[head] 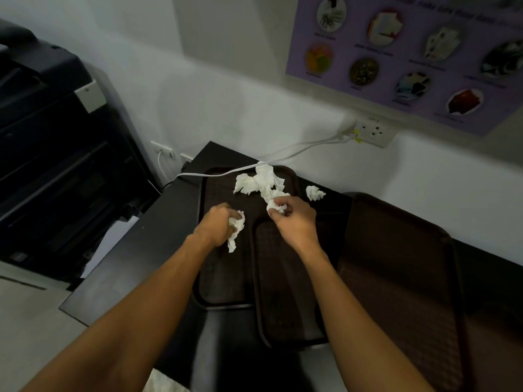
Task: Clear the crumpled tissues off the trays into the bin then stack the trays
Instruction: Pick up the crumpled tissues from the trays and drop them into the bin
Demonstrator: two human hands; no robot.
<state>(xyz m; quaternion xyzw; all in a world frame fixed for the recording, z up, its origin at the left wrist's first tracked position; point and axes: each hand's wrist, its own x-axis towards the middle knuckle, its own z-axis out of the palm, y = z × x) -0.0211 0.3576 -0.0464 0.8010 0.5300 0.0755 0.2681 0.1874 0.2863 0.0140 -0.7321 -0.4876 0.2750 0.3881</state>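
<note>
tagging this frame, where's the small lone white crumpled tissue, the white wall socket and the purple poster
small lone white crumpled tissue point(315, 192), head view, middle of the wad
white wall socket point(374, 133), head view, front face
purple poster point(403, 60), head view, plain purple between round pictures

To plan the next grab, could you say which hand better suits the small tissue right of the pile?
Probably right: the right hand, though gripping a wad, is nearest the small tissue; the left hand is farther off.

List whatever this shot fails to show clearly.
Head view:
- Bin: nowhere in frame.
- Poster captions: too blurred to read.
- Tissue in the right hand: mostly covered by curled fingers.
- Rightmost tray: near end cut off by the bottom edge.
</note>
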